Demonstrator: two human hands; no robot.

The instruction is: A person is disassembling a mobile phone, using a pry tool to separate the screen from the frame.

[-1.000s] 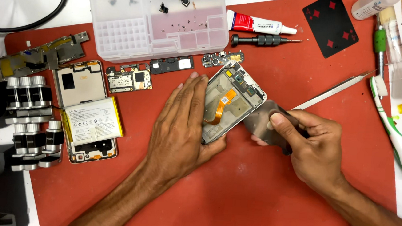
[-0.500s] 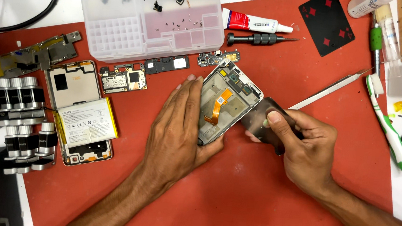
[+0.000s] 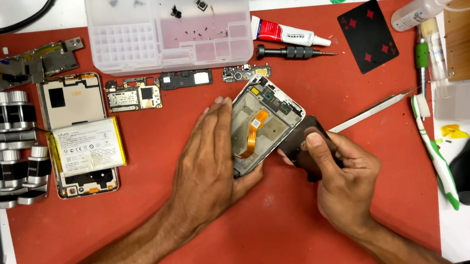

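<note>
An opened phone frame with an orange flex cable lies tilted on the red mat. My left hand lies flat along its left side and holds it down. My right hand pinches a thin dark card-like piece, pressed against the frame's right edge. Loose circuit boards and a second small board lie just above the frame.
A clear compartment box with screws stands at the back. A phone back with a battery lies left, beside metal clamps. A glue tube, screwdriver, playing card, tweezers and toothbrush lie right.
My right hand has slid the dark piece up along the frame's right edge, fingers now over its top. My left hand stays flat on the frame.
</note>
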